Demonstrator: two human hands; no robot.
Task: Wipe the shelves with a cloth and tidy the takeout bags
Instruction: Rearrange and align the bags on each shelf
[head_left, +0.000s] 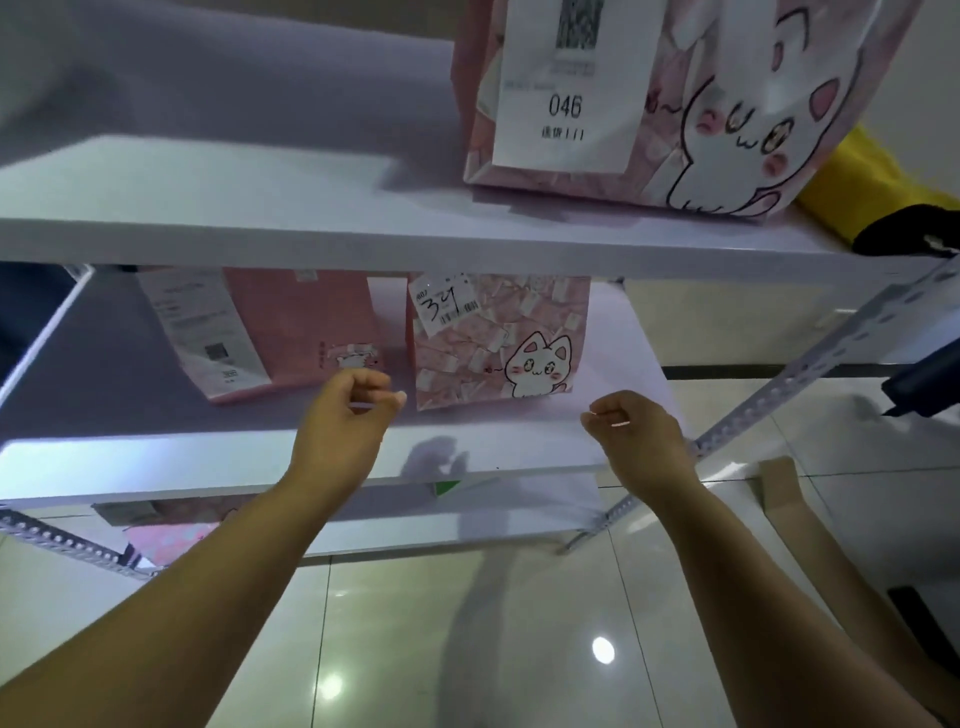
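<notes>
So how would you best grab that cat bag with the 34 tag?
Come from the front. The cat bag stands upright on the middle shelf with its top tucked under the upper shelf, so a grip from above looks blocked. Probably take its two side walls low down; the gap to the plain pink bag looks narrow, the right side is free.

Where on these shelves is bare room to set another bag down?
Top shelf: wide bare stretch left of the 046 bag. Middle shelf: the front strip ahead of the receipt bag and cat bag, and a narrower patch right of the cat bag. Crowded: the slim gap between those bags, and top shelf's right end by the yellow item.
</notes>
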